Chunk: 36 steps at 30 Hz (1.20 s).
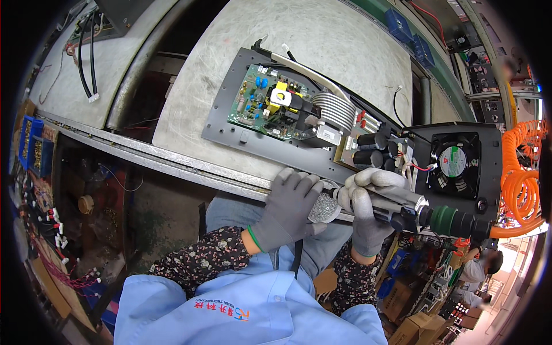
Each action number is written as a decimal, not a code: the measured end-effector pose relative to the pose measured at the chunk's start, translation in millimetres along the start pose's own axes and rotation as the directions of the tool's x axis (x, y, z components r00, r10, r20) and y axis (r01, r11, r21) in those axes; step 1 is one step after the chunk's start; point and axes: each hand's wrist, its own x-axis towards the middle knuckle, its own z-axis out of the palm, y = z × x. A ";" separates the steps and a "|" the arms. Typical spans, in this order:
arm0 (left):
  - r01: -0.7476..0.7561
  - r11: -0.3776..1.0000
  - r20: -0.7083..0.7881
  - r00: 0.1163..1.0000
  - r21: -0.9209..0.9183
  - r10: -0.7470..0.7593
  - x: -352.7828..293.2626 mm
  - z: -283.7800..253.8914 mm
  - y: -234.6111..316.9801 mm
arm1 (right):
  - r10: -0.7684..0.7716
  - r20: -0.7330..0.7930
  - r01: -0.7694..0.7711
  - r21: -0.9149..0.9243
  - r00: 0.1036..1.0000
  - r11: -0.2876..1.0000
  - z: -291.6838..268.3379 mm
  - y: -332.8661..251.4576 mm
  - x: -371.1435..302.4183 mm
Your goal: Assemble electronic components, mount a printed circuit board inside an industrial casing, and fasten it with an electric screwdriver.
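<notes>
My left hand (290, 210), in a grey glove, lies at the metal front edge of the bench, its fingers stretched out and apart. Beside its index finger and thumb is a round dish (325, 209) of small shiny metal pieces, likely screws; whether the hand grips its rim cannot be told. Wrapped in my gloved right hand (371, 210) is a silver air screwdriver (402, 202), its front end pointing left at the dish. Behind both hands lies a dark metal chassis plate (224, 123) carrying a green circuit board (247, 106), a coil and black capacitors.
A black panel with a fan (454, 163) stands at the chassis's right end. An orange coiled hose (520, 172) runs to the screwdriver. Blue bins (40, 155) of small parts sit far left. A loose black cable (398, 106) lies on the bench (201, 69).
</notes>
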 end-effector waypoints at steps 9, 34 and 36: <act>-0.009 1.000 -0.001 1.000 0.005 0.009 1.9 -2.6 0.7 | -0.023 0.046 0.021 0.026 0.999 0.999 -4.7 1.9 -9.0; -0.011 0.999 0.044 0.999 0.043 0.009 4.5 -2.5 1.9 | -0.226 -0.458 0.153 -0.190 0.860 0.970 -81.1 8.5 52.1; -0.015 0.999 0.053 0.999 0.051 0.012 4.2 -1.9 2.2 | -0.239 -0.445 0.166 -0.197 0.863 0.966 -78.7 8.6 53.1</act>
